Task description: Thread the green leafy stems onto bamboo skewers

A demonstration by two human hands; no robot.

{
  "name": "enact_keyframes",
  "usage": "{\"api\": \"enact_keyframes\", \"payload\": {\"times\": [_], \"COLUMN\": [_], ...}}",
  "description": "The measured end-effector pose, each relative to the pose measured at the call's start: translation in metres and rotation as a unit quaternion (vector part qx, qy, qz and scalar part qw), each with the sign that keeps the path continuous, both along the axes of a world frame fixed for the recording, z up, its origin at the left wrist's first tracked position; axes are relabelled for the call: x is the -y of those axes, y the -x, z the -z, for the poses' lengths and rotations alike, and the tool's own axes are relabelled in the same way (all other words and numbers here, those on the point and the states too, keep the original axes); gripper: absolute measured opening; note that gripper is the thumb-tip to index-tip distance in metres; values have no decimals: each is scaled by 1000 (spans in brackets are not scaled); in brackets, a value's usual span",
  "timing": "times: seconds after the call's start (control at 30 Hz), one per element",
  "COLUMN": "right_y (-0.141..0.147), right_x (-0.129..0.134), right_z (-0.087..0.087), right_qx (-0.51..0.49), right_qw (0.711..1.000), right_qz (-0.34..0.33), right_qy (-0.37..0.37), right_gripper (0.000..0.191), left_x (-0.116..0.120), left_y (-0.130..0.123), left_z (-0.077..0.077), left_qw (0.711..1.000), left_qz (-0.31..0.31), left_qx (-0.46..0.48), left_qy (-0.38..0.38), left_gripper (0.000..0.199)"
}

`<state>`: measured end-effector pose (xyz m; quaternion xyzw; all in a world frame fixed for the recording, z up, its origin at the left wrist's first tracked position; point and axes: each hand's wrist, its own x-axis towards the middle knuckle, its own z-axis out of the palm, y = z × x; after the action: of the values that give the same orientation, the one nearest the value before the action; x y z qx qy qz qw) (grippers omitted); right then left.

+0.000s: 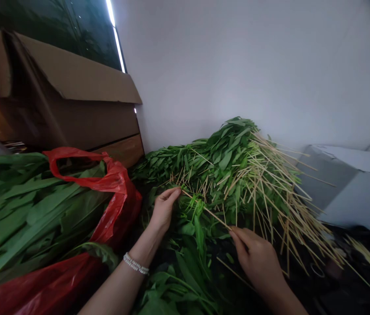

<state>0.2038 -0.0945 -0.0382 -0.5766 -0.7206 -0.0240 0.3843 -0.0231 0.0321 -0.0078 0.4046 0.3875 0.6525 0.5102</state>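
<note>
Leaves, long, green and loose, are lying nearest, low between the forearms. The bare right hand is pinching the nearer end of a slim, pale wooden stick, thumb and fingers closed on it. The bare left hand, wearing a bracelet of silvery beads, is pinching the farther end, fingertips together. The stick is slanting down from left grip to right; bright green leaf stems are gathering on it between the grips, nearer the left. Leftward, a shiny red plastic bag is holding broad dark-green leaves. Beyond the hands, a heap of leafy pale sticks is lying. A brown cardboard box is standing at left, a pale grey box at right, a plain whitish wall rising behind.
</note>
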Motion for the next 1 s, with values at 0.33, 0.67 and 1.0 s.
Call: {"api": "enact_keyframes", "payload": {"times": [0.33, 0.67, 1.0], "right_y": [6, 0, 9], "right_x": [2, -2, 0], "right_z": [3, 9, 4], "right_qx": [13, 36, 15], "right_qw": [1000, 999, 1000], "right_qz": [17, 0, 17], "right_qy": [-3, -3, 14], "right_gripper": [30, 32, 31], "left_x": [0, 5, 7], "left_y": [-2, -4, -12], "left_z": [3, 2, 12], "left_qw": [1000, 999, 997], "left_qz": [9, 35, 59], "left_qx": [-22, -5, -47], "left_qy": [0, 33, 28], "left_gripper": [25, 26, 24]}}
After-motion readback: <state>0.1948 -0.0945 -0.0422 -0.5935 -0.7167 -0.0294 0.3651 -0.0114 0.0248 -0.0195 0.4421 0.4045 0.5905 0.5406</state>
